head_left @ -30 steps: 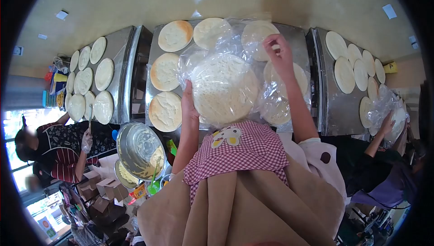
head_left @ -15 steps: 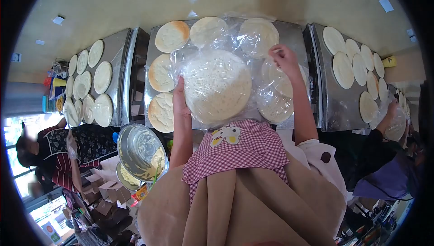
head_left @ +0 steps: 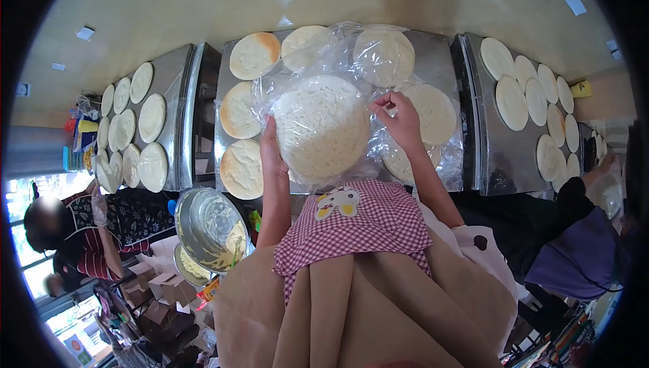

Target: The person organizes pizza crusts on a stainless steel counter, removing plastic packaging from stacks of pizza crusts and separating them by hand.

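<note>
A large round flat bread (head_left: pixel 321 128) in clear plastic film lies above the middle metal table (head_left: pixel 433 50). My left hand (head_left: pixel 272 152) holds its left edge, thumb on top. At the right side of the bread, my right hand (head_left: pixel 397 116) has thumb and fingertips pinched together at the film (head_left: pixel 376 139); the bit between them is too small to make out. Other round breads lie around, among them a browned one (head_left: pixel 242 168) at the left and a pale one (head_left: pixel 431 114) behind my right hand. Loose film covers some of them.
A metal bowl (head_left: pixel 211 228) with cream stands below the left table (head_left: pixel 177 108). Breads also lie on the right table (head_left: pixel 500 158). A person (head_left: pixel 101 223) works at the left, and another person (head_left: pixel 574 246) is at the right.
My right hand has moved left and down to the edge of the wrapped bread. The right co-worker's arm has shifted outward to the right. The left co-worker's gloved hand has moved left.
</note>
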{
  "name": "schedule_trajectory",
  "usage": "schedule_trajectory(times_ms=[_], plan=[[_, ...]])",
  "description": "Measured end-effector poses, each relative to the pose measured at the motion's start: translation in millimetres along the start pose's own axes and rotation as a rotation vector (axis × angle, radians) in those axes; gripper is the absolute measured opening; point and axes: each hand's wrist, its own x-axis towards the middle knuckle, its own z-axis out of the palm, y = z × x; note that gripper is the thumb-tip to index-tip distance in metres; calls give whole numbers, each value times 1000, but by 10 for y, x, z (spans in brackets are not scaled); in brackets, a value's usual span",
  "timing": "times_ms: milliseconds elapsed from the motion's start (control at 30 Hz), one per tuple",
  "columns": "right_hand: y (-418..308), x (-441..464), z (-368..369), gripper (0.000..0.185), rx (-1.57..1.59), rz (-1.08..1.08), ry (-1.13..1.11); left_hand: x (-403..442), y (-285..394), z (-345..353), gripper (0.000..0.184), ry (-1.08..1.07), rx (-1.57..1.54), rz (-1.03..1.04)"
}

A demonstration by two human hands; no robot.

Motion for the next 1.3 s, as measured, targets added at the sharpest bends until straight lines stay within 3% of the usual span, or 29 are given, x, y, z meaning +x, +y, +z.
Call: schedule_trajectory(times_ms=[33, 133, 233, 333, 433, 533, 633, 733, 1000, 1033, 1100, 1200, 1300], plan=[[36, 12, -12, 27, -90, -128, 59, 12, -10, -11, 44, 1, 18, 12], [124, 42, 12, 20, 514, -175, -30, 30, -19, -83, 44, 18, 56, 44], [-218, 35, -354, 16, 1373, 485, -408, 40, -35, -110, 46, 15, 63, 38], [176, 65, -197, 25, 946, 600, -412, 68, -59, -204, 50, -8, 74, 21], [315, 57, 102, 34, 405, 320, -458, 75, -94, -240, 49, -1, 100, 40], [252, 65, 343, 45, 218, 40, -396, 41, -88, -264, 48, 14, 178, 80], [244, 60, 604, 46, 750, 199, -485, -48, -7, -338, 49, 88, 276, 152], [117, 52, 712, 45, 515, 95, -416, -110, 54, -460, 53, 226, 274, 164], [262, -65, 865, 41, 685, 229, -490, -317, 60, -440, 57, 351, 364, 231], [308, -87, 916, 43, 739, 241, -476, -319, 50, -477, 49, 347, 363, 250], [98, -30, 822, 46, 688, 125, -485, -309, 20, -571, 36, 338, 360, 286], [-40, 60, 894, 50, 615, 2, -531, -313, 126, -684, 37, 209, 615, 281], [-70, 96, 968, 53, 587, -48, -468, -363, 216, -659, 40, 321, 523, 335]])
